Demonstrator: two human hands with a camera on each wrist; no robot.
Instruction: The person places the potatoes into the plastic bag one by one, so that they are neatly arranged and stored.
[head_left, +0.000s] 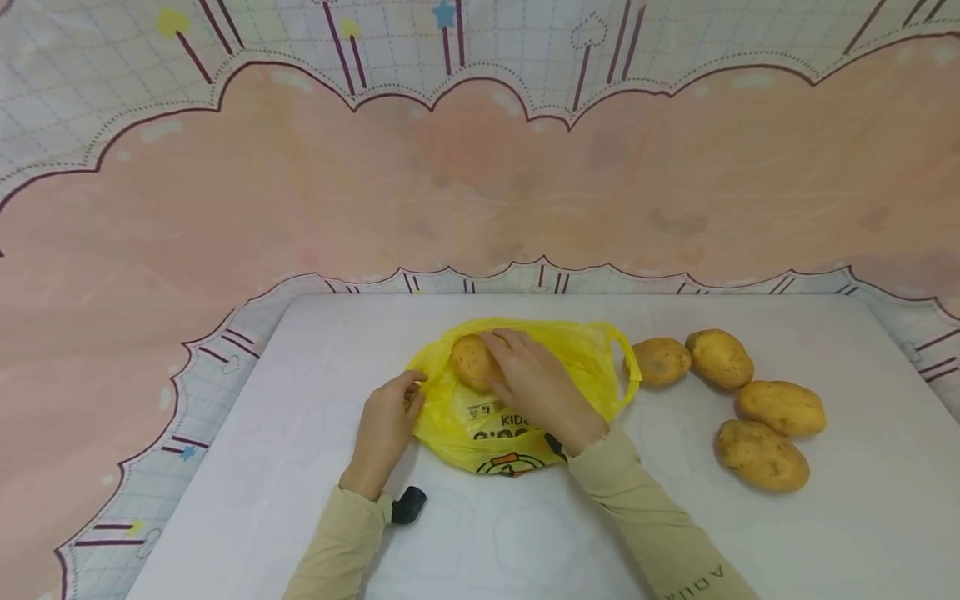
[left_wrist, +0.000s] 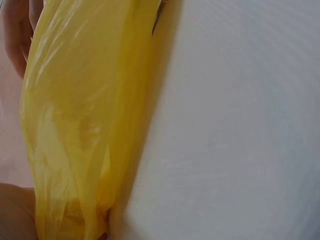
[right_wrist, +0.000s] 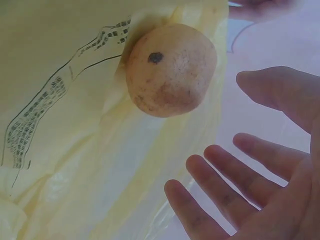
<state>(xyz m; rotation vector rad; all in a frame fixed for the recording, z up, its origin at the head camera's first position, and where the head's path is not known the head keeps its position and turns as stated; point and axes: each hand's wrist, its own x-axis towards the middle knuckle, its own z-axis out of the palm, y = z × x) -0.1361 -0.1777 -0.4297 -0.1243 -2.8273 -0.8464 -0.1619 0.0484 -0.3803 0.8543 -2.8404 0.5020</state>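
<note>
A yellow plastic bag (head_left: 450, 433) with black print lies on its side on the white table, its mouth spread at the left. My left hand (head_left: 386, 421) pinches the edge of that mouth; the left wrist view has the bag's film (left_wrist: 80, 110) gathered at the fingers. One potato (head_left: 470, 362) rests in the mouth of the bag, and the right wrist view brings out a dark spot on this potato (right_wrist: 172, 72). Over the bag, beside the potato, is my right hand (head_left: 536, 383). Its fingers (right_wrist: 220, 195) are spread and fairly straight, with a gap between them and the potato.
Right of the bag lie several loose potatoes: one potato (head_left: 660, 362) close to the bag's handle loop (head_left: 632, 367), another potato (head_left: 720, 358) behind, and others (head_left: 762, 456) nearer the front. A patterned curtain (head_left: 450, 192) hangs behind the table (head_left: 247, 500).
</note>
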